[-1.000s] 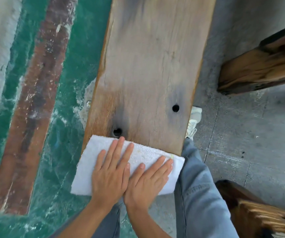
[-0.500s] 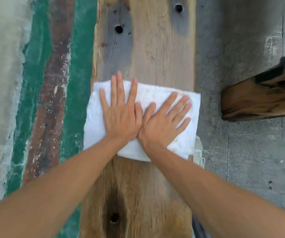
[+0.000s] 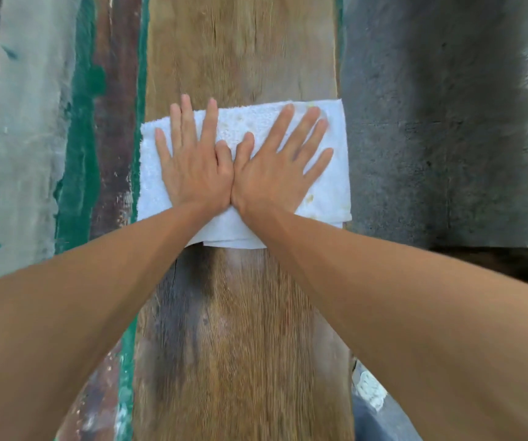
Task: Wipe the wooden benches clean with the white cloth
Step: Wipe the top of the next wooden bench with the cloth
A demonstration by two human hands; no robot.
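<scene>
A long, weathered wooden bench [image 3: 240,52] runs away from me down the middle of the head view. Across its full width lies a folded white cloth [image 3: 332,192], lightly stained yellow-brown, its ends overhanging both bench edges a little. My left hand [image 3: 192,173] and my right hand [image 3: 278,176] lie flat on the cloth side by side, thumbs touching and fingers spread. Both arms are stretched far forward. The wood nearer to me shows dark grey patches.
Grey concrete floor [image 3: 431,122] lies to the right of the bench, with a dark shadowed edge [image 3: 495,262] at mid right. To the left is floor painted in green and brown stripes [image 3: 81,154]. My shoe [image 3: 371,389] and jeans leg [image 3: 374,423] show at the lower right.
Both hands have pushed the cloth forward along the bench, from its near end to well past the bolt holes. My arms have stretched out, and the other bench at right has left the view.
</scene>
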